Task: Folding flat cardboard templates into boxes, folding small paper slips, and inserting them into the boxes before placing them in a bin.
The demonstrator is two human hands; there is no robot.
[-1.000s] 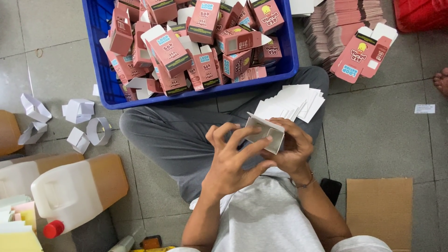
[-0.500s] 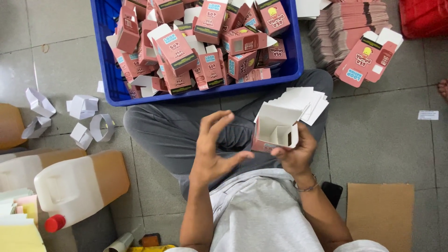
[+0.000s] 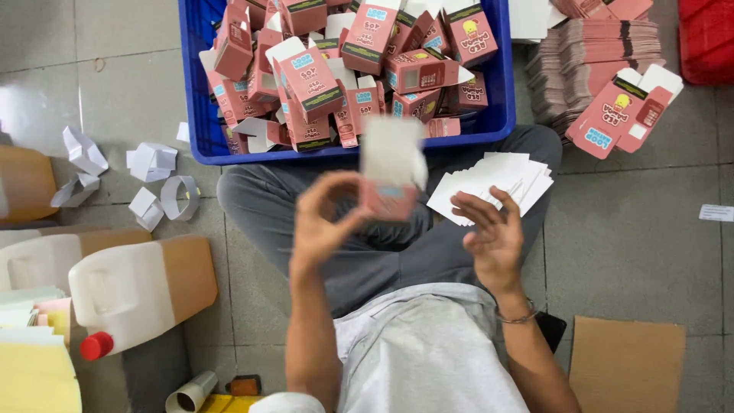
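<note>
Moved: folded pink carton [image 3: 391, 172] now blurred, just beyond left hand [image 3: 325, 222] fingers, seemingly mid-toss toward blue crate [image 3: 195, 92]; right hand [image 3: 489, 237] fingers spread, empty, near white inserts [image 3: 497, 180]. Next: pick another.

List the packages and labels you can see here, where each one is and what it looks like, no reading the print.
Small carton: blurred, pink with white flap, by the left hand; right hand open.
Folded cartons: pink, piled in the blue crate ahead.
Flat carton blanks: pink stack, upper right floor.
White cards: fanned on the knee.
Paper slip: white, far right floor.
Jug: white, red cap, lower left.
</note>
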